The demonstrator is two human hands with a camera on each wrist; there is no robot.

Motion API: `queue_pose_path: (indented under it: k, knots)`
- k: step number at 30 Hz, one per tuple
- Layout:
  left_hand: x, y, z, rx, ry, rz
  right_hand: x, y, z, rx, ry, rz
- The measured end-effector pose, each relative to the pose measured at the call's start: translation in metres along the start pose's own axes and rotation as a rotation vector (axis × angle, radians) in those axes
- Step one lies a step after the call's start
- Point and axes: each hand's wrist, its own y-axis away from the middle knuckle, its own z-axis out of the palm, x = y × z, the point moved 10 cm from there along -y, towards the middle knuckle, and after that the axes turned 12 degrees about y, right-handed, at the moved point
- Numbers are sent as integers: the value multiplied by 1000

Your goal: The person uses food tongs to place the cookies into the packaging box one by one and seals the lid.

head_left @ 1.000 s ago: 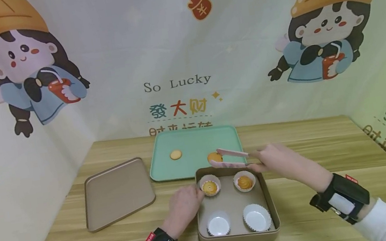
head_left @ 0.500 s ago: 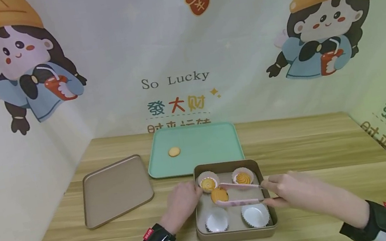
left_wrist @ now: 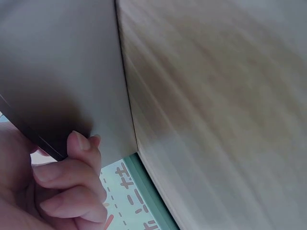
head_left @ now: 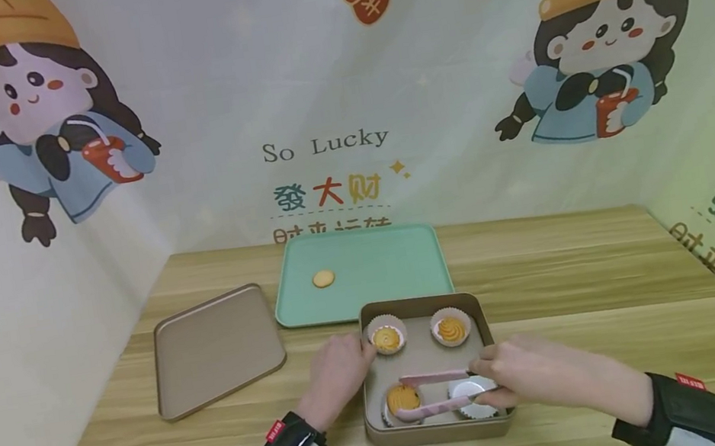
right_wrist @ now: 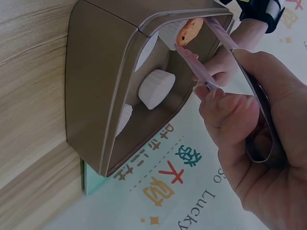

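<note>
My right hand [head_left: 521, 372] grips pink-tipped tongs [right_wrist: 211, 79]. Between the tong tips is a round golden cookie [head_left: 403, 398], over the near-left white paper cup of a brown metal tin [head_left: 413, 366]. Whether the cookie touches the cup I cannot tell. Thumb and curled fingers of my left hand [head_left: 338, 371] pinch the tin's left rim, as the left wrist view shows for the hand [left_wrist: 72, 182]. The far-left cup holds a cookie [head_left: 386, 339], and the far-right one a swirled cookie [head_left: 451, 329]. Partly behind the tongs, the near-right paper cup [head_left: 469, 389] shows its white inside.
Behind the tin lies a green tray [head_left: 384, 261] with one pale cookie [head_left: 323, 279] on its left part. A shallow brown tray, perhaps the tin's lid [head_left: 217, 352], lies to the left. A printed cloth backdrop [head_left: 448, 86] surrounds the wooden table [head_left: 543, 257].
The tongs took the cookie from the green tray's right part, carried it toward me over the tin, and now hold it at the near-left cup. My left hand stays on the rim.
</note>
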Motion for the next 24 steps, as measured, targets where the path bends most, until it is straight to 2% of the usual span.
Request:
queue_pose_path:
  k: [12, 20, 24]
  knots:
    - [2, 0, -2, 3, -8, 14, -2, -5, 9, -10, 45, -6]
    - [3, 0, -3, 13, -6, 25, 0, -6, 11, -48, -6, 16]
    - [3, 1, -3, 11, -12, 27, 7, -6, 4, -54, -42, 28]
